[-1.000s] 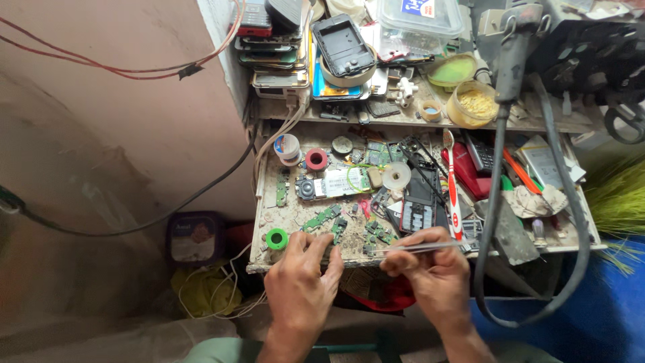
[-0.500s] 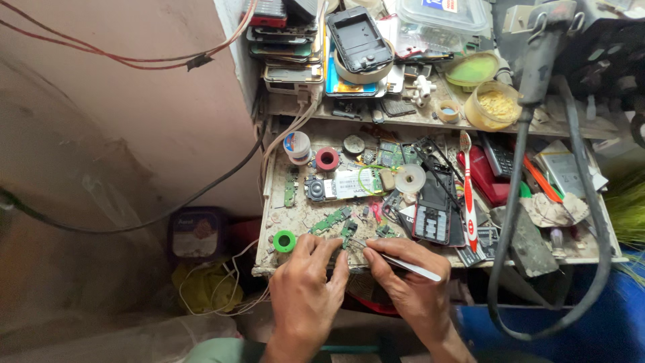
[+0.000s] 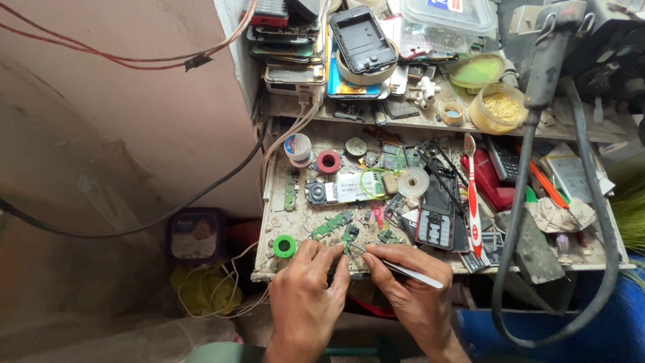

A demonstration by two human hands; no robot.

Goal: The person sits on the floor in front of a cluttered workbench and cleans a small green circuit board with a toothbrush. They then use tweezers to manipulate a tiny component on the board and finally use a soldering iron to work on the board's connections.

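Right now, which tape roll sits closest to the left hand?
The green roll, at the bench's front edge beside the left hand. The red roll and white roll lie farther back.

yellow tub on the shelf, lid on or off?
Off. The tub stands open, its yellow contents showing; a green lid lies just behind it.

Both hands come up from the bottom of the view and meet at the near edge of the workbench (image 3: 282, 272), close together, their fingertips almost touching. The left hand (image 3: 309, 292) lies palm down, back to the camera, wrist straight, fingers bent and bunched forward, the index and middle fingertips pressed down at the bench's near edge. The right hand (image 3: 410, 286) sits just beside it, turned slightly inward, thumb and forefinger pinched around a slim pair of metal tweezers (image 3: 396, 265), the other fingers curled beneath. Both forearms run down out of the frame.
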